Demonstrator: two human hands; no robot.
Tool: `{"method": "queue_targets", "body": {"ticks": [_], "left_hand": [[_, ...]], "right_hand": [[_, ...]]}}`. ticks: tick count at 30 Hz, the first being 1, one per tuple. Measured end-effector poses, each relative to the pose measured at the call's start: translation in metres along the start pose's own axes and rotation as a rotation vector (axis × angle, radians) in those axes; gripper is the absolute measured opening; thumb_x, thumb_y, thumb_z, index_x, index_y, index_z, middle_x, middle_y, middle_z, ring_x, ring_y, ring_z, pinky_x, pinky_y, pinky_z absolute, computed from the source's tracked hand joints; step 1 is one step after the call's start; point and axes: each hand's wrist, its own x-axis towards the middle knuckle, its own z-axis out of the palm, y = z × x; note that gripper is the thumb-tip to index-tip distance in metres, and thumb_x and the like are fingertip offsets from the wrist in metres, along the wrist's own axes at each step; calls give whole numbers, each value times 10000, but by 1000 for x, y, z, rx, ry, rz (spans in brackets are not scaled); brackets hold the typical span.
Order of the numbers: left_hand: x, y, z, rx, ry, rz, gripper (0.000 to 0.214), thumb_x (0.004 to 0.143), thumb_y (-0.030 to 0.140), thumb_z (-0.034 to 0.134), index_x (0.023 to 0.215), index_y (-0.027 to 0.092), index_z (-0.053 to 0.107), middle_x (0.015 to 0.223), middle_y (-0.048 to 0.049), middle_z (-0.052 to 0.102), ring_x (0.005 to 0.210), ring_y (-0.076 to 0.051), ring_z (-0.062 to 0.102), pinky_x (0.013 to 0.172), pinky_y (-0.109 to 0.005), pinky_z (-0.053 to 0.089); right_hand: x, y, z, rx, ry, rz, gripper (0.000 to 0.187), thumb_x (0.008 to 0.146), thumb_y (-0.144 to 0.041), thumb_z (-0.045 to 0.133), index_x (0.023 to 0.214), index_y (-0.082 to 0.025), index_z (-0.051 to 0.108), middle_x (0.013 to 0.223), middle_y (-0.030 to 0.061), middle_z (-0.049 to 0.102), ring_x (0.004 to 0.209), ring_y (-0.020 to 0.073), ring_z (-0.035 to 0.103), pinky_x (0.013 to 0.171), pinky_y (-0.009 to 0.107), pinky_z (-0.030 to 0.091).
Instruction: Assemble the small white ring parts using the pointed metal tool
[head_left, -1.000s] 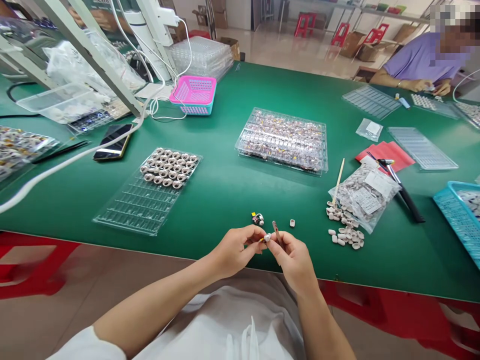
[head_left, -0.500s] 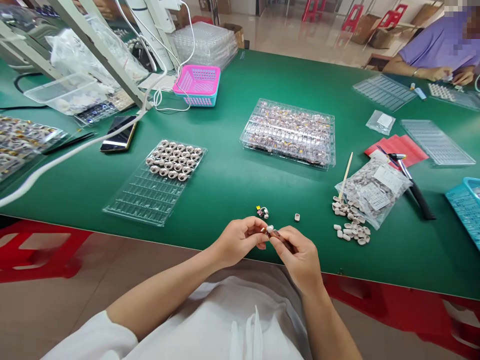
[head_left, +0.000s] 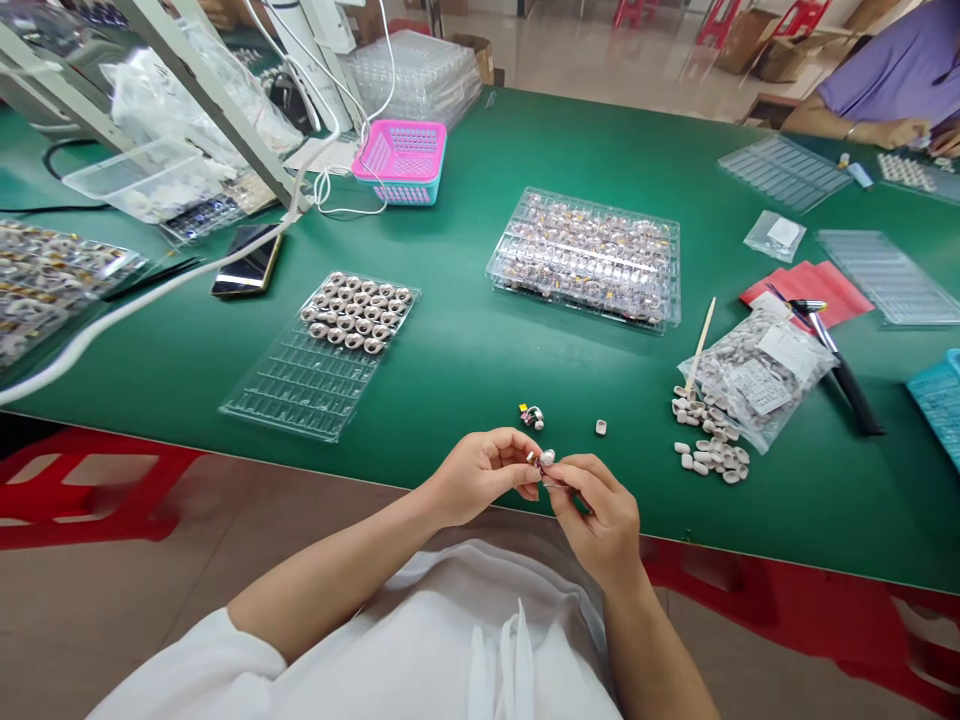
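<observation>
Close together over the table's front edge, my two hands meet at a small white rounded part with fine wires. My left hand pinches its wired side between thumb and fingertips. In my right hand is a slim tool, mostly hidden by the fingers, its tip against the part. Just beyond lies a small wired assembly with a yellow tab. To its right sits one small beige shell. Several similar shells are heaped farther right.
A clear tray at left holds rows of beige shells. Stacked filled trays stand at centre. On the right are a bag of shells, a wooden stick and a black-handled tool. A co-worker's hands work at far right.
My right hand's fingers have shifted around the slim tool, which shows less than before. The white part stays between my hands. The whole view has shifted slightly.
</observation>
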Motion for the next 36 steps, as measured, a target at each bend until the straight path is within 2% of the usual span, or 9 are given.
{"method": "queue_targets", "body": {"ticks": [6, 13, 17, 22, 26, 29, 32, 36], "left_hand": [[-4, 0, 2, 67, 25, 61, 250, 762, 313, 790, 874, 135, 655, 736, -8, 681, 651, -133, 674, 706, -283, 584], [-2, 1, 1, 49, 20, 16, 202, 766, 259, 786, 868, 125, 674, 697, -5, 706, 627, -116, 667, 681, -250, 567], [0, 7, 0, -68, -27, -47, 303, 737, 300, 834, 909, 107, 677, 748, -43, 740, 658, -142, 704, 706, -278, 583], [9, 11, -11, -297, -143, -187, 551, 731, 340, 856, 1178, 121, 620, 883, -124, 778, 799, -232, 765, 729, -322, 596], [18, 11, -16, -296, -171, -261, 455, 714, 403, 863, 1002, 75, 735, 810, -108, 758, 695, -164, 731, 710, -272, 584], [21, 13, -17, -257, -190, -300, 393, 674, 389, 889, 867, 73, 759, 720, -72, 730, 629, -136, 692, 673, -267, 582], [23, 13, -18, -240, -210, -338, 352, 655, 348, 903, 829, 78, 758, 683, -61, 717, 623, -142, 684, 647, -282, 589], [24, 10, -19, -233, -226, -354, 304, 649, 275, 904, 842, 96, 751, 727, -58, 732, 616, -133, 689, 647, -268, 587]], "right_hand": [[-2, -2, 3, -8, 7, 18, 205, 917, -111, 574, 1060, -239, 646, 938, 65, 689, 810, 167, 688, 666, 278, 584], [1, 6, -2, -194, -68, -234, 312, 896, -56, 549, 1153, -218, 616, 934, 90, 711, 812, 181, 698, 669, 278, 582], [3, 12, -9, -328, -105, -318, 326, 901, -78, 543, 1195, -209, 598, 934, 91, 713, 777, 182, 687, 662, 281, 563], [7, 14, -16, -413, -73, -397, 322, 890, -89, 579, 1197, -184, 601, 925, 93, 708, 737, 179, 662, 657, 283, 526], [9, 14, -18, -455, -108, -416, 332, 908, -118, 560, 1226, -207, 598, 934, 75, 711, 720, 168, 644, 648, 281, 503], [10, 14, -18, -488, -111, -455, 326, 907, -105, 568, 1223, -178, 601, 935, 83, 713, 713, 166, 636, 643, 283, 504], [10, 15, -19, -499, -120, -488, 334, 900, -96, 587, 1228, -159, 603, 923, 89, 715, 691, 164, 627, 637, 290, 512], [8, 16, -20, -424, -142, -437, 376, 915, -98, 565, 1273, -208, 589, 941, 80, 711, 705, 155, 633, 638, 284, 531]]}}
